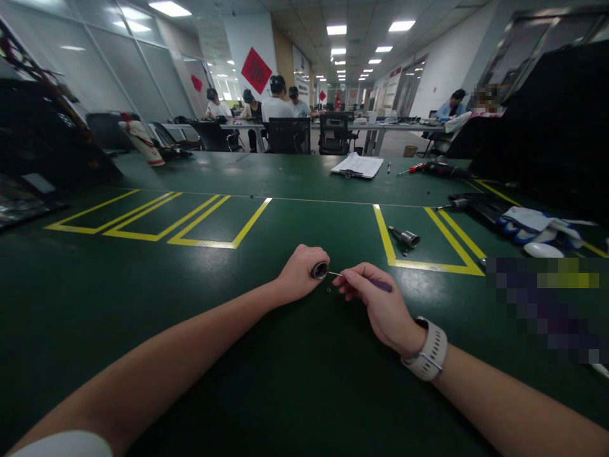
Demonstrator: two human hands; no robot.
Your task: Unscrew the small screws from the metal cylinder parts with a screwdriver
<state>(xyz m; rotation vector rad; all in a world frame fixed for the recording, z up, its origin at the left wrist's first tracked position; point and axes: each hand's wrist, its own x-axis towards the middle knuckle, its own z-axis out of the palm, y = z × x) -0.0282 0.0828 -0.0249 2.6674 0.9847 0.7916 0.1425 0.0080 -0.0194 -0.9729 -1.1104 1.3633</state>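
Observation:
My left hand (299, 273) is wrapped round a dark metal cylinder (320, 271), whose hollow round end faces me. In my right hand (375, 298) is a slim screwdriver with a purple handle (380, 285); its thin shaft points left at the cylinder's rim. Whether the tip touches the rim or goes into the side, I cannot tell. Just below, between both hands, a tiny nut-like ring (328, 291) lies on the green table (266, 381). Beyond my right hand a similar metal part with a narrow stem (404, 237) rests inside a yellow-taped box, a small piece (405, 254) beside it.
Yellow tape outlines (202, 243) mark the table left and right. Farther off lie a clipboard with papers (358, 166) and a red-black tool (435, 169). At right are a power tool (464, 202), gloves (537, 225) and a white oval object (543, 251). Several people sit at tables behind.

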